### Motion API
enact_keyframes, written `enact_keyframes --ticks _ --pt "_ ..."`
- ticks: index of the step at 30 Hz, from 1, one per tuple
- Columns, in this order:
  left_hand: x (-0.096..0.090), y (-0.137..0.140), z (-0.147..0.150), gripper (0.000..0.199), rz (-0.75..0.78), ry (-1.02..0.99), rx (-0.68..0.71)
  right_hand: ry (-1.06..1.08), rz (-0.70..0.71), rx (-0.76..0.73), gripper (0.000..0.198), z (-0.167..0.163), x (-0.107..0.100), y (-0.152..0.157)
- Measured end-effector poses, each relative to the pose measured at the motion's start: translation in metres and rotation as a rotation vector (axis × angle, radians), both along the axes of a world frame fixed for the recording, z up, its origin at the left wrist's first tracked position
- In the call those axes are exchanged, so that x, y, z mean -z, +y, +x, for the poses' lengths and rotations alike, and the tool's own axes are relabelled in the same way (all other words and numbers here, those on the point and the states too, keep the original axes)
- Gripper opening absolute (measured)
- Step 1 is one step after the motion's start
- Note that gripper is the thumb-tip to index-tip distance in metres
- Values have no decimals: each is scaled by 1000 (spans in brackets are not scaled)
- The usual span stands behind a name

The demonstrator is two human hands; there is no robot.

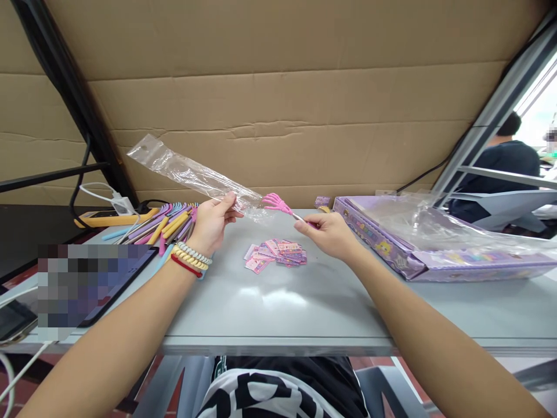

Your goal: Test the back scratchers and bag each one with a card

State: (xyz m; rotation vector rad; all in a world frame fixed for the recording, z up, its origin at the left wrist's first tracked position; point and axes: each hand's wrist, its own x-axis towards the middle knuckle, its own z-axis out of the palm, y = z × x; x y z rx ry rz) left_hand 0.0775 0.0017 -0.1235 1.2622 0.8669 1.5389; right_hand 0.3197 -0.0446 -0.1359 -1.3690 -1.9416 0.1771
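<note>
Pink-clawed stick (284, 206), pinched by shaft (298, 217) in narrow fingers of right hand (327, 232), above table (339, 316); clear bag (187, 171) gripped in left hand (212, 223), near end at prongs (272, 200). Barely begun, probably: shaft outside, piled sticks (176, 222) seemingly unbagged, cards (276, 254) loose. Cannot tell any entry into plastic; cannot see whole handle, mostly hidden by fingers.

Behind the grey counter (270, 316) we see a wall of brown cardboard (278, 40), creased across, with a black post (65, 81) slanting along its left side and a grey metal frame (487, 122) along its right. On our left we find a tablet (115, 290) with a blurred-out screen, a phone (16, 322) near the counter's edge, a white cable (30, 367), and a yellow-edged device (108, 220) with a white plug (122, 203) by it. Beyond the frame we make out a person (500, 155) in a dark top, seen from behind.
</note>
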Motion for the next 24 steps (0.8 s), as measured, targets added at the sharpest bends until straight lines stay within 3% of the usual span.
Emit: enact_keyframes --ticks 12,24 --pt "0 -4 2 41 -6 15 70 -112 -20 -60 41 -3 -4 -5" --pt "6 -15 12 39 -33 188 344 -76 -46 -113 44 -13 0 -6"
